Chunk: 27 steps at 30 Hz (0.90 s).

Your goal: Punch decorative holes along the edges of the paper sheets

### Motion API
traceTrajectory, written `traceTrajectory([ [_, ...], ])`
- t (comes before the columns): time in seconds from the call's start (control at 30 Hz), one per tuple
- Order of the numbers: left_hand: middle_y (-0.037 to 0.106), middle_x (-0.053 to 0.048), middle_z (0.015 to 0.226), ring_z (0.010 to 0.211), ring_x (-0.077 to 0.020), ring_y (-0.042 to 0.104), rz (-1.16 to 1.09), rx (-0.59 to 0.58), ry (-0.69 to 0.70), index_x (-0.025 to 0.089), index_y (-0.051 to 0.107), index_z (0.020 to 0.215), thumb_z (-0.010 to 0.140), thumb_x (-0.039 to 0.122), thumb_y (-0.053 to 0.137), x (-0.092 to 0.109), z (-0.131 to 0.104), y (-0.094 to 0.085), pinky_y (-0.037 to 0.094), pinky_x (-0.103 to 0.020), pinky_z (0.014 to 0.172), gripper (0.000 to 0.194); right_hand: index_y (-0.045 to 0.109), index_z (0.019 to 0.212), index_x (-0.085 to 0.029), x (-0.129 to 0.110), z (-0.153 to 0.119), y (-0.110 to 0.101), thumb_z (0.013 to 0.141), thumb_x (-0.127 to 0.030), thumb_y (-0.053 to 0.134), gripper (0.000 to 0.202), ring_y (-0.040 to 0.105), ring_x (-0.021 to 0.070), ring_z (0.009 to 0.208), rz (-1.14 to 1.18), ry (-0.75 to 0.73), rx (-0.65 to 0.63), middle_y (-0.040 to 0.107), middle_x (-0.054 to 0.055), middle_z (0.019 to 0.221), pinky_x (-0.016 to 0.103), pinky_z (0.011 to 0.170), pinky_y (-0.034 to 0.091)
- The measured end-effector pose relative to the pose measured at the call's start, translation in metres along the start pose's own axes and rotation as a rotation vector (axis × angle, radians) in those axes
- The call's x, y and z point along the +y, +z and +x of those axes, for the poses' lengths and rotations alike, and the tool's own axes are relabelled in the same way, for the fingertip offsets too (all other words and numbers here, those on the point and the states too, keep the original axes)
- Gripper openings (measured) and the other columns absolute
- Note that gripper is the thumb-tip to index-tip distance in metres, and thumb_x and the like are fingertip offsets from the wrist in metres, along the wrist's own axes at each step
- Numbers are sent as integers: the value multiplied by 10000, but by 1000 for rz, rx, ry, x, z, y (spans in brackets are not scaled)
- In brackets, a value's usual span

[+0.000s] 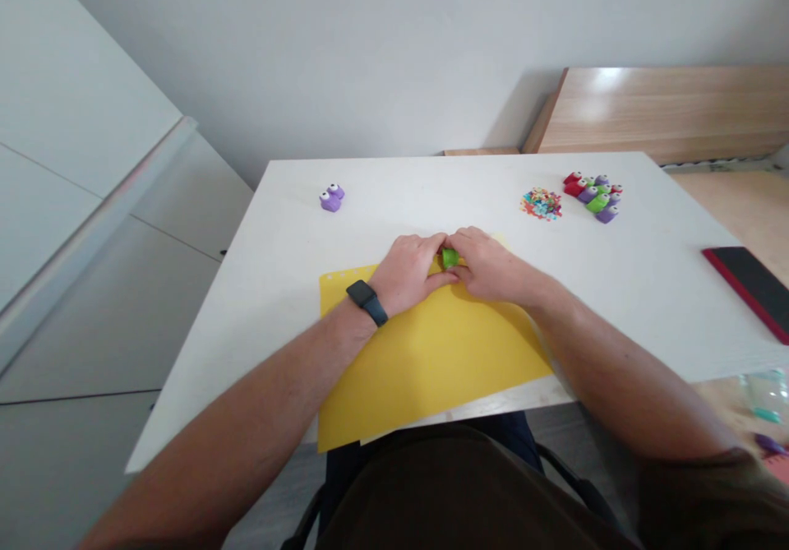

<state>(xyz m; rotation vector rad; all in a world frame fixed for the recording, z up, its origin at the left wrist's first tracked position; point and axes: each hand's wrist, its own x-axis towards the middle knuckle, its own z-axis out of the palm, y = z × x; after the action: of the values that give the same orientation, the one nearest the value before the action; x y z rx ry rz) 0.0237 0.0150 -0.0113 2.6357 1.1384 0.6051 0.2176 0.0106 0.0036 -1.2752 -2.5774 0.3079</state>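
Note:
A yellow sheet (pixel 431 353) lies on the white table, with a row of small white marks along its far left edge. Above its far edge, both hands meet around a small green object (pixel 450 258). My left hand (pixel 408 270), with a dark watch on the wrist, presses its fingers against the object's left side. From the right, my right hand (pixel 484 264) has its fingers closed round the same object. The fingertips nearly touch and cover part of it.
Two purple pieces with eyes (pixel 331 197) sit at the back left. Small colourful bits (pixel 542 204) lie in a pile at the back right, beside several red, green and purple pieces with eyes (pixel 597 198). A dark tablet with red edges (pixel 753 287) is far right.

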Motion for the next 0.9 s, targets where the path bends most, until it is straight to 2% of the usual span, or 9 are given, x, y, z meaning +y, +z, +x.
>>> traceTrajectory([
  [0.13,722,-100,1110,1008,-296,673,-63,35,-2,176,538,1263,856,553,711,-4,-7,0,484,-419,893,581,618,1073,-140,-2,0,-3,820,-188,618,257,587,292,1017,40,-2,-9,653,140,1025,415,932,449],
  [0.23,723,-109,1164,1046,-303,674,-60,60,-10,155,523,1318,860,543,712,-9,-13,2,488,-437,922,629,637,1107,-146,-2,-2,-6,832,-194,635,280,591,297,1052,63,18,12,664,142,1064,428,956,446],
  [0.47,738,-97,1151,1064,-271,675,-77,101,-43,123,537,1335,941,311,649,-18,-19,4,492,-446,961,450,650,1152,-143,5,-3,-13,870,-239,650,297,604,288,1068,85,59,50,692,134,1088,419,991,436],
  [0.63,737,-93,1163,1081,-267,666,-89,89,-54,137,535,1340,950,242,613,-17,-21,2,490,-458,973,411,661,1145,-153,11,-2,-15,860,-243,659,299,615,265,1015,134,97,98,707,110,1073,405,950,453],
  [0.9,731,-105,1174,1083,-268,654,-101,66,-75,149,548,1331,959,228,582,-16,-26,-1,479,-474,988,383,665,1187,-199,34,-4,-23,870,-351,654,351,615,189,832,407,362,233,710,53,974,338,792,470],
])
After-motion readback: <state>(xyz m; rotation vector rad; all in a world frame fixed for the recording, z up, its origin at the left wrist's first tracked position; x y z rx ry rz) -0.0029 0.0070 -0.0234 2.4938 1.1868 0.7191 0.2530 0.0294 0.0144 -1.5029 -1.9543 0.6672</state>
